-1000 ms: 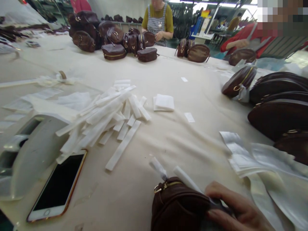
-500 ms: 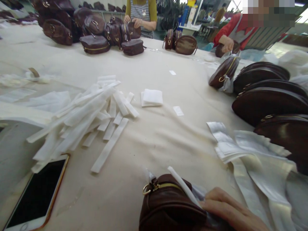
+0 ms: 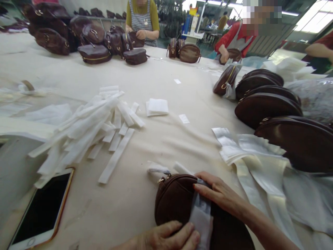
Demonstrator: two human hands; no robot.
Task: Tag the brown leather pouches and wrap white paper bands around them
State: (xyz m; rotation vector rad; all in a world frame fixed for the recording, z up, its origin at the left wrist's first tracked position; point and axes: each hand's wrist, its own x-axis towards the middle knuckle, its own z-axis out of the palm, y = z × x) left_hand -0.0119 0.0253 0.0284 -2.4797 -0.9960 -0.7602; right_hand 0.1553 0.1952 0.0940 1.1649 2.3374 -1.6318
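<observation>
A dark brown round leather bag (image 3: 177, 198) with a zip stands at the bottom centre, its flat side towards me. My right hand (image 3: 221, 194) grips its upper edge, thumb on the near side and fingers over the top. Down this side runs a translucent plastic strip (image 3: 201, 211), its upper end under my right thumb. Low on the bag, my left hand (image 3: 171, 238) has its fingers closed at the strip's edge. A white strip (image 3: 183, 169) sticks out behind the bag's top. Clear wrap (image 3: 157, 168) covers something by the zip's end ring.
White strips (image 3: 91, 128) lie heaped left of centre, beside a phone (image 3: 41, 208). Plastic strips (image 3: 252, 152) and several brown bags (image 3: 270, 107) are on the right. Folded white squares (image 3: 157, 107) lie mid-table. Two co-workers (image 3: 143, 21) handle bags across the table; another person's arm shows far right.
The bag has turned from showing its zip to showing its flat side. My left hand has come into view at the plastic strip. My right hand has shifted over the bag's top edge.
</observation>
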